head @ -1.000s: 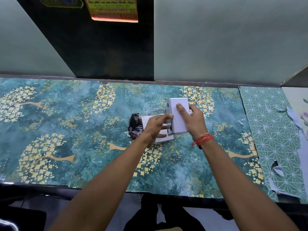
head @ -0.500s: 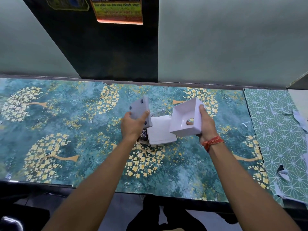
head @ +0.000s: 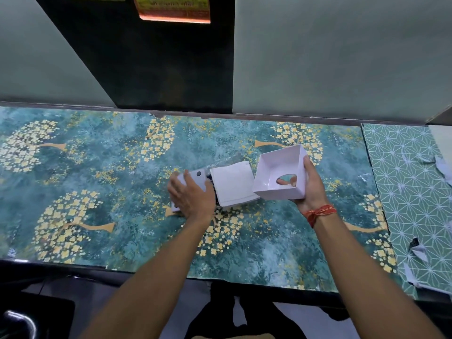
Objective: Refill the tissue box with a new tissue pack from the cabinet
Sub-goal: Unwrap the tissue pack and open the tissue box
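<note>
The tissue pack [head: 232, 183] lay on the surface [head: 97, 192]. Just right of it, the right hand [head: 310, 187] gripped the empty box shell [head: 281, 173], open side up. Left of it, the left hand [head: 189, 195] pressed the base panel [head: 195, 178] down. The box was open for loading; next, the pack probably had to go inside.
</note>
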